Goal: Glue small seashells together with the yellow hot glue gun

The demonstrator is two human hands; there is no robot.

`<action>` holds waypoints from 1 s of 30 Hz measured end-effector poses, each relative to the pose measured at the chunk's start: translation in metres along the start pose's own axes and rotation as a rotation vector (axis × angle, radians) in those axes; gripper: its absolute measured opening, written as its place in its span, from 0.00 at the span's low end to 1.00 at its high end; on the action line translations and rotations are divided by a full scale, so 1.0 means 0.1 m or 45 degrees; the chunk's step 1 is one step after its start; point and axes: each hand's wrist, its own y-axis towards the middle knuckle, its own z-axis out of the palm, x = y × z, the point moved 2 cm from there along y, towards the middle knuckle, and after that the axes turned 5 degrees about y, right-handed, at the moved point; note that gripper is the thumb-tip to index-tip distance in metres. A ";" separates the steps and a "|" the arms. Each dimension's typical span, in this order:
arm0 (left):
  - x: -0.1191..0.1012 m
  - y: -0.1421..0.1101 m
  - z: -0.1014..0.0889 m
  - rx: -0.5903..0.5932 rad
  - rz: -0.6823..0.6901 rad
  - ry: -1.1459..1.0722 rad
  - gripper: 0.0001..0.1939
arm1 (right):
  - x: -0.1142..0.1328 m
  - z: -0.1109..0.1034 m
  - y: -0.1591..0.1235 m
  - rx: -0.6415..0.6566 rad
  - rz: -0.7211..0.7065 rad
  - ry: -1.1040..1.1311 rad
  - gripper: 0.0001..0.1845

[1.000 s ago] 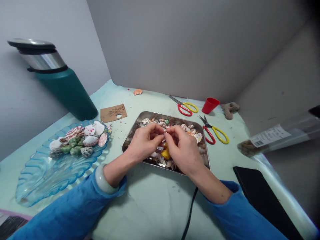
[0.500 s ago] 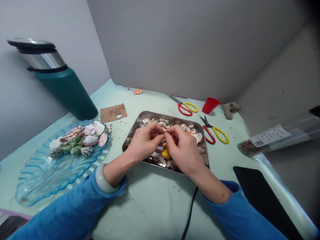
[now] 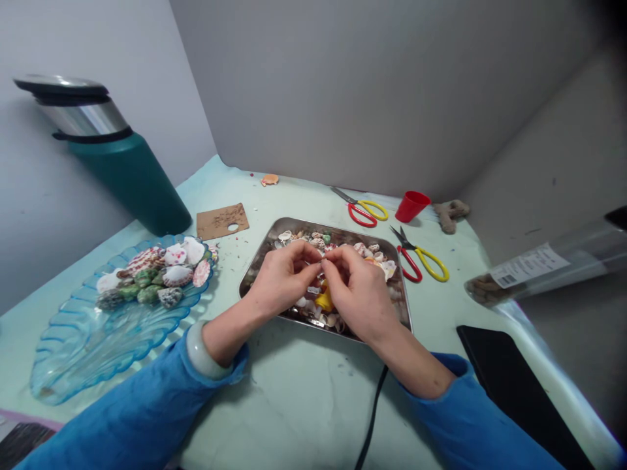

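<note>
My left hand point(image 3: 281, 277) and my right hand point(image 3: 362, 294) meet fingertip to fingertip above a metal tray point(image 3: 406, 312). Both pinch at one spot; whatever sits between the fingertips is too small to name. Small seashells point(image 3: 330, 320) fill the tray, some hidden beneath my hands. A yellow object point(image 3: 324, 299) lies among them, partly behind my right thumb. To the left, a blue scalloped glass dish point(image 3: 117, 352) carries larger shells point(image 3: 179, 275) and green and grey rough shells point(image 3: 147, 294) at its far end.
A teal bottle point(image 3: 132, 176) stands at left, beside brown cardboard point(image 3: 220, 222). Two pairs of scissors point(image 3: 375, 212), a red cup point(image 3: 412, 206) and a driftwood piece point(image 3: 450, 215) lie behind and right. A clear tube point(image 3: 539, 264), black slab point(image 3: 514, 385) and black cable point(image 3: 373, 418) are nearer.
</note>
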 end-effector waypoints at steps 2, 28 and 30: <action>0.00 0.00 0.00 -0.006 0.000 -0.012 0.06 | 0.01 0.00 0.00 -0.002 -0.004 0.002 0.06; 0.03 0.00 0.00 -0.014 0.040 -0.031 0.08 | 0.02 -0.03 -0.01 -0.009 -0.038 0.062 0.06; 0.01 0.00 0.00 -0.005 0.049 -0.015 0.09 | 0.02 -0.03 -0.01 -0.015 -0.049 0.074 0.06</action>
